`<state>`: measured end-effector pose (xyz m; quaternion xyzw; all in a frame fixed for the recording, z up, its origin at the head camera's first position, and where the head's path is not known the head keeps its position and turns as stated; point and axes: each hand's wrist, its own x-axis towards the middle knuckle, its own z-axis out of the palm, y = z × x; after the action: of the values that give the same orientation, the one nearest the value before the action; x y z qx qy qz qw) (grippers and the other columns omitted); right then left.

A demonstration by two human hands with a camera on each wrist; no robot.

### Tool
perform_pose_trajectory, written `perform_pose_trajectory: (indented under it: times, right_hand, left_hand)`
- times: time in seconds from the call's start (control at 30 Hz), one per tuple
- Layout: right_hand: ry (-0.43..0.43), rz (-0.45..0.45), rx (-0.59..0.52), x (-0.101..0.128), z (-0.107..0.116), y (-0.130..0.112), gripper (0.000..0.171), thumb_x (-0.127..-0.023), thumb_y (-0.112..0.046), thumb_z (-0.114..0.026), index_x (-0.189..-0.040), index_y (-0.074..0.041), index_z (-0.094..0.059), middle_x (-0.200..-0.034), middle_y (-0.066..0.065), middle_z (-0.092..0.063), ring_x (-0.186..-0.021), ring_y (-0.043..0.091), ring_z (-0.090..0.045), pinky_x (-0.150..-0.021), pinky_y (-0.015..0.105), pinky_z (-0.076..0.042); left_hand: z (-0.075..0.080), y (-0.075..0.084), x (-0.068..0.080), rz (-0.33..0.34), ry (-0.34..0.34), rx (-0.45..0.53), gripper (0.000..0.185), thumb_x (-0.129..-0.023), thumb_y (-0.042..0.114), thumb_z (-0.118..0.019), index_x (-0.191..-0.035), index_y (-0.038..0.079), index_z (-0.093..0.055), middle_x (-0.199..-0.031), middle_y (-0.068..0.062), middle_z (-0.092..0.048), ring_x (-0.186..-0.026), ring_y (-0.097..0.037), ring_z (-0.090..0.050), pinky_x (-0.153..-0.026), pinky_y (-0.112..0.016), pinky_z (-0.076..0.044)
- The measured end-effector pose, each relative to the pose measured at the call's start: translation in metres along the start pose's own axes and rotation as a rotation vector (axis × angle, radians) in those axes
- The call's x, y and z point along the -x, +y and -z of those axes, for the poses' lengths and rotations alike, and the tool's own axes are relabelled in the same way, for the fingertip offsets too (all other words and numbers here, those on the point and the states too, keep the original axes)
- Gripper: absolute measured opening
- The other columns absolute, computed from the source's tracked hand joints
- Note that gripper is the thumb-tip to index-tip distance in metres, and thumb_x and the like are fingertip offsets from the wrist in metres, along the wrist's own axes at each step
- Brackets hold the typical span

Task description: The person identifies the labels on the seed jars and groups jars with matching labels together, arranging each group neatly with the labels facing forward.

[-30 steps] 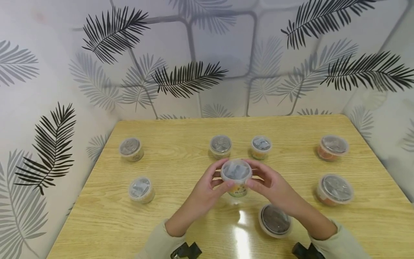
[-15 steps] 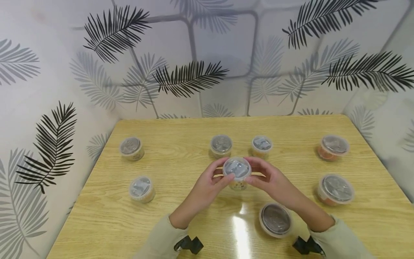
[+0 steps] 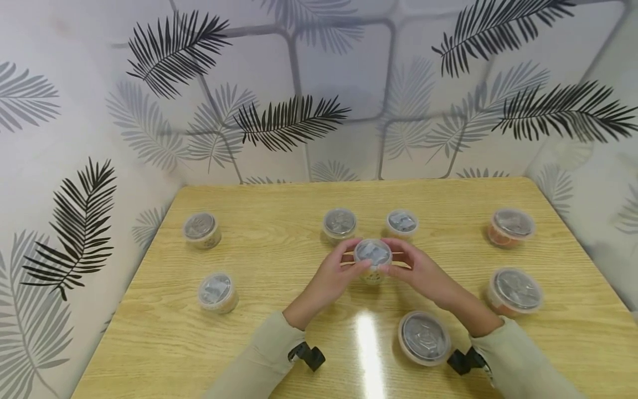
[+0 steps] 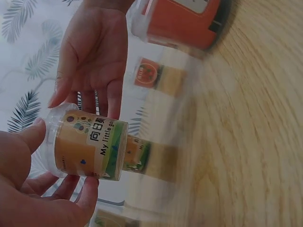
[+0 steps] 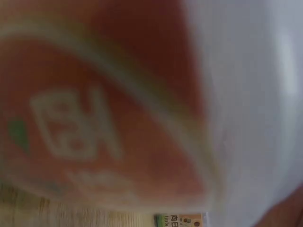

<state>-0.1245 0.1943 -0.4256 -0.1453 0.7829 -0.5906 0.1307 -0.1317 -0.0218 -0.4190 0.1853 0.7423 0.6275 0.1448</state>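
Clear plastic forms the lid and rim of the small cup (image 3: 372,260) held between both hands just above the wood-grain tabletop (image 3: 279,293). The left hand (image 3: 333,277) grasps it from one side, thumb and fingers curled round the wall; the right hand (image 3: 417,271) closes on the opposite side, so the cup is braced evenly and kept upright, lid facing up. In the left wrist view the same cup (image 4: 85,145) lies across the left hand's fingers (image 4: 28,189), the right hand's palm (image 4: 92,52) spread just beyond it.

The cup's yellow-orange and green label carries Chinese characters and the English words "My little g…", the remainder turned out of sight. Just beyond the hands stand two similar lidded cups (image 3: 340,223) (image 3: 402,223), close enough that the held cup falls nearly in line with them. Near the right forearm sits a wider tub (image 3: 424,337); two orange tubs (image 3: 512,226) (image 3: 515,291) stand well to the right, and two small cups (image 3: 201,229) (image 3: 217,291) well to the left. The right wrist view is filled by a blurred red-orange label, its writing unreadable.
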Motion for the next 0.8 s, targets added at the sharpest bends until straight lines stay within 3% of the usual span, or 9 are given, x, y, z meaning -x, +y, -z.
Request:
perform_pose_trajectory:
  times: [0.1, 0.27, 0.57, 0.8]
  right_hand:
    - [0.004, -0.016, 0.011, -0.004, 0.003, 0.004, 0.060, -0.090, -0.028, -0.063, -0.139, -0.007, -0.036, -0.135, 0.012, -0.042, -0.122, 0.034, -0.042, -0.091, 0.044, -0.045]
    - [-0.008, -0.046, 0.000, -0.011, 0.006, 0.010, 0.060, -0.090, -0.026, -0.063, -0.137, -0.003, -0.036, -0.135, 0.016, -0.041, -0.122, 0.036, -0.041, -0.093, 0.045, -0.044]
    - [-0.010, -0.065, -0.015, -0.019, 0.006, 0.025, 0.062, -0.089, -0.022, -0.065, -0.138, -0.001, -0.032, -0.136, 0.019, -0.038, -0.121, 0.039, -0.040, -0.092, 0.042, -0.044]
    - [0.043, -0.066, -0.029, -0.022, 0.003, 0.034, 0.064, -0.086, -0.023, -0.069, -0.138, -0.006, -0.035, -0.134, 0.017, -0.040, -0.121, 0.037, -0.040, -0.092, 0.043, -0.043]
  left_hand:
    - [-0.003, -0.016, -0.011, 0.012, 0.008, -0.027, 0.052, -0.093, 0.024, -0.059, -0.139, 0.011, -0.039, -0.129, -0.010, -0.047, -0.113, -0.027, -0.049, -0.087, -0.035, -0.048]
    - [-0.006, -0.028, -0.021, 0.016, 0.006, -0.054, 0.052, -0.094, 0.027, -0.056, -0.140, 0.011, -0.038, -0.131, -0.008, -0.046, -0.114, -0.025, -0.049, -0.087, -0.035, -0.048]
    - [-0.009, -0.039, -0.028, 0.036, -0.006, -0.080, 0.057, -0.096, 0.023, -0.053, -0.143, 0.003, -0.030, -0.139, -0.009, -0.040, -0.121, -0.026, -0.044, -0.094, -0.036, -0.043]
    - [-0.009, -0.043, -0.032, 0.026, 0.007, -0.031, 0.054, -0.095, 0.016, -0.053, -0.143, 0.003, -0.030, -0.139, -0.012, -0.039, -0.123, -0.029, -0.043, -0.097, -0.035, -0.042]
